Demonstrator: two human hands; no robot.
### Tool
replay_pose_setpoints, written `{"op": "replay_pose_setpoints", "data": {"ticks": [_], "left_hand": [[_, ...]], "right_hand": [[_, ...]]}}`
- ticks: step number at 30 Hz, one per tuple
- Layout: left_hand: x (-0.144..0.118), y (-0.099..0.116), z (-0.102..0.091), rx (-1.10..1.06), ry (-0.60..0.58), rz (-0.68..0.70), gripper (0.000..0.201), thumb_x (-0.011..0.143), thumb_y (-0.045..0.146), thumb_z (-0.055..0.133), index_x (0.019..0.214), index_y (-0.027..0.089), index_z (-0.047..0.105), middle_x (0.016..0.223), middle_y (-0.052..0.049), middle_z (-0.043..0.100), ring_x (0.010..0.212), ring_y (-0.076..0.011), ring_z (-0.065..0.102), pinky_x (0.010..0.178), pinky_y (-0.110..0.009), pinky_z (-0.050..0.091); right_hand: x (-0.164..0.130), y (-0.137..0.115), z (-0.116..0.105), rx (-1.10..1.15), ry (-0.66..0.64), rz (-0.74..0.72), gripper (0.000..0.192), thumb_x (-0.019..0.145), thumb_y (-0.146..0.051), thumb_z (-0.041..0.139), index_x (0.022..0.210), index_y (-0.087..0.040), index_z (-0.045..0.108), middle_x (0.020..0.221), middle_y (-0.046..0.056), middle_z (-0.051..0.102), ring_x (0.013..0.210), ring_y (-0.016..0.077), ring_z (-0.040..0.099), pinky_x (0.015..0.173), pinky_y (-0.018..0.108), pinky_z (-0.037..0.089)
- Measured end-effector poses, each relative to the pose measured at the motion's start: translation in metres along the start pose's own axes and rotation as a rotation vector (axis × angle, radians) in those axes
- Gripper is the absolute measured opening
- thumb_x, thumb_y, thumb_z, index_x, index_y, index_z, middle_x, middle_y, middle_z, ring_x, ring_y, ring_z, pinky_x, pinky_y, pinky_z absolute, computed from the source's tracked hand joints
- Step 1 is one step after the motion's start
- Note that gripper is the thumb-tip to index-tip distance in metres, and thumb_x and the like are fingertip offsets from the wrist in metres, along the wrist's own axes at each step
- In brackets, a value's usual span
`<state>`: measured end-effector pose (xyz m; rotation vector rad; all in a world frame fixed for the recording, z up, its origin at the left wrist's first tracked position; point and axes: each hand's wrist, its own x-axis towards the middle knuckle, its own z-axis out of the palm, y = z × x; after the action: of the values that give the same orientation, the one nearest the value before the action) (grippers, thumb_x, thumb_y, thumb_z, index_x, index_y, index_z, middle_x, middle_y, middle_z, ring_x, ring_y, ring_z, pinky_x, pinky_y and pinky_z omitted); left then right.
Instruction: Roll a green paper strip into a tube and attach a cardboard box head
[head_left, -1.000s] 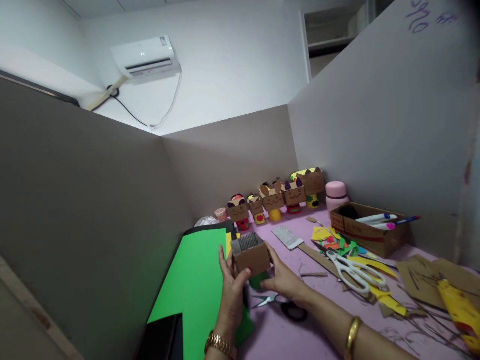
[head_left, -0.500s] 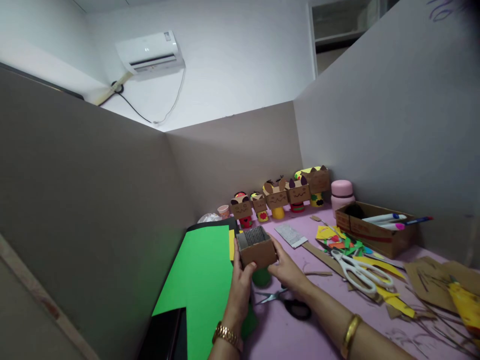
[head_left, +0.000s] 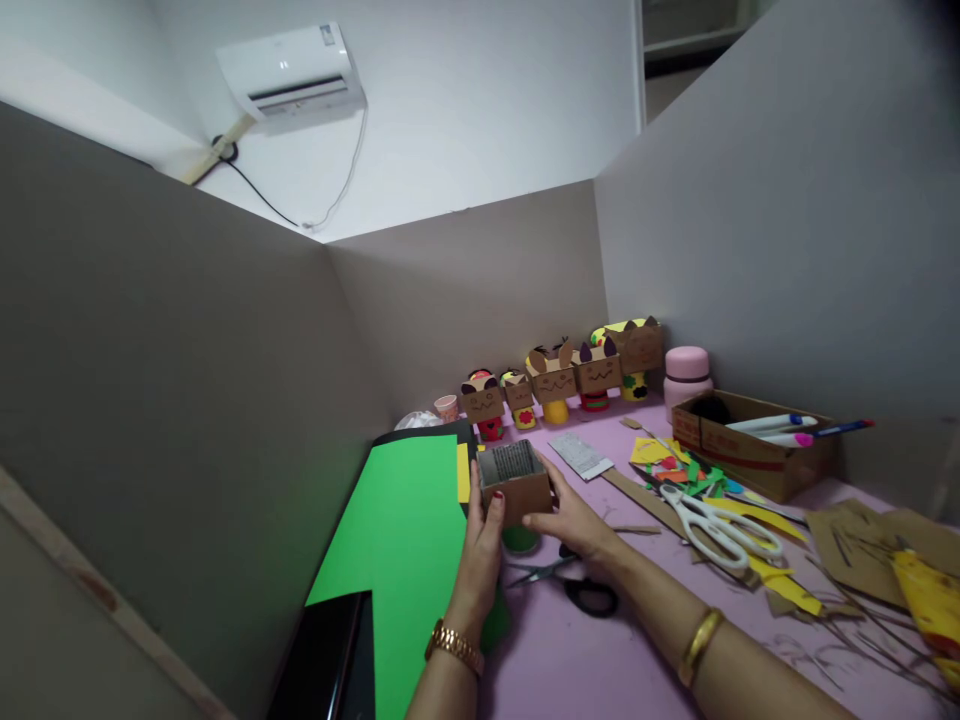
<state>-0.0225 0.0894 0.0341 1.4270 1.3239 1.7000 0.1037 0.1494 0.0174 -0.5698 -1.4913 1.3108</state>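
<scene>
Both my hands hold a small open-topped cardboard box [head_left: 517, 487] that sits on top of a green roll [head_left: 519, 540]. My left hand [head_left: 480, 550] grips the box's left front corner. My right hand [head_left: 574, 518] presses against its right side. The box stands at the edge of a large green paper sheet [head_left: 397, 540] on the pink table [head_left: 600, 660]. Black-handled scissors [head_left: 581, 590] lie just below my right hand.
A row of cardboard-headed figures [head_left: 559, 380] stands at the back wall, with a pink jar [head_left: 686, 372] beside it. A cardboard tray with markers [head_left: 754, 445], white scissors [head_left: 720, 520], paper scraps and cardboard pieces [head_left: 862, 545] fill the right. Grey partitions enclose the table.
The view has shifted slightly; both hands stay on the box, which sits a little lower over the green roll.
</scene>
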Motion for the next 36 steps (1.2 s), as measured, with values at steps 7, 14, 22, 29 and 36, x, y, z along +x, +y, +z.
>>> {"op": "replay_pose_setpoints", "data": {"ticks": [7, 14, 22, 29, 36], "left_hand": [[0.007, -0.007, -0.005, -0.031, -0.036, -0.037, 0.069, 0.089, 0.052, 0.036, 0.144, 0.030, 0.003, 0.155, -0.003, 0.010, 0.140, -0.0174, 0.011, 0.113, -0.035, 0.013], [0.008, -0.029, -0.004, 0.059, -0.096, -0.102, 0.112, 0.062, 0.029, 0.077, 0.145, 0.017, 0.003, 0.151, -0.018, 0.018, 0.137, -0.0296, 0.021, 0.111, -0.042, 0.017], [0.012, -0.027, 0.000, 0.062, -0.138, -0.090, 0.105, 0.064, 0.011, 0.068, 0.144, 0.024, 0.002, 0.140, -0.012, 0.039, 0.127, -0.0237, 0.039, 0.107, -0.038, 0.025], [0.019, -0.028, -0.003, 0.002, -0.149, -0.079, 0.099, 0.065, 0.012, 0.069, 0.143, 0.026, 0.010, 0.125, -0.007, 0.054, 0.117, -0.0223, 0.049, 0.099, -0.034, 0.035], [0.022, -0.034, -0.005, -0.065, -0.179, -0.062, 0.095, 0.060, 0.014, 0.074, 0.139, 0.026, 0.023, 0.133, -0.008, 0.049, 0.122, -0.0236, 0.045, 0.103, -0.035, 0.033]], "right_hand": [[0.022, -0.013, -0.011, 0.230, 0.014, -0.002, 0.062, 0.058, -0.031, 0.080, 0.114, -0.020, 0.056, 0.111, 0.006, 0.065, 0.107, 0.0254, 0.056, 0.095, 0.040, 0.041], [0.033, -0.009, -0.027, 0.484, 0.206, 0.041, 0.028, 0.084, -0.029, 0.060, 0.110, -0.018, 0.057, 0.113, 0.006, 0.062, 0.103, 0.0218, 0.058, 0.090, 0.045, 0.043], [0.030, -0.001, -0.023, 0.582, 0.158, 0.059, 0.025, 0.082, -0.024, 0.063, 0.105, -0.016, 0.059, 0.105, 0.004, 0.065, 0.099, 0.0205, 0.060, 0.092, 0.044, 0.042], [0.029, -0.002, -0.024, 0.508, 0.016, 0.008, 0.046, 0.067, -0.030, 0.077, 0.109, -0.024, 0.059, 0.105, 0.001, 0.069, 0.108, 0.0203, 0.055, 0.100, 0.036, 0.033], [0.027, 0.005, -0.020, 0.396, -0.089, -0.008, 0.054, 0.067, -0.035, 0.077, 0.115, -0.024, 0.054, 0.108, 0.004, 0.066, 0.108, 0.0241, 0.054, 0.099, 0.042, 0.034]]}}
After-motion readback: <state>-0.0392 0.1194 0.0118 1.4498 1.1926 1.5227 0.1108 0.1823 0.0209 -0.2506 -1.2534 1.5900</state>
